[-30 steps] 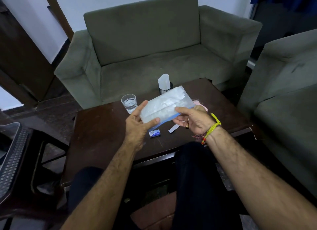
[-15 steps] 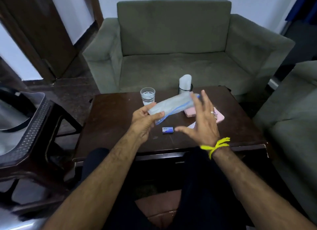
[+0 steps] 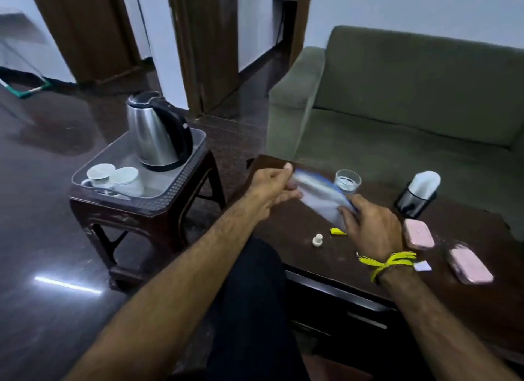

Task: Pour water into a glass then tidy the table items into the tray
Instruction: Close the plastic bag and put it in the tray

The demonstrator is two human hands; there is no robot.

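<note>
Both hands grip the soft plastic packet (image 3: 320, 194) above the table (image 3: 283, 224), left hand (image 3: 272, 187) pinching its ten o'clock end, right hand (image 3: 365, 224) its four o'clock end, probably to carry it level toward the tray (image 3: 195, 153) at nine o'clock, the filled glass (image 3: 347, 181) just behind.

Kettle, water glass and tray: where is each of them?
Kettle (image 3: 154, 133), head view, on its steel body.
Glass (image 3: 347, 181), head view, on its side wall.
Tray (image 3: 195, 149), head view, on its right rim.
</note>
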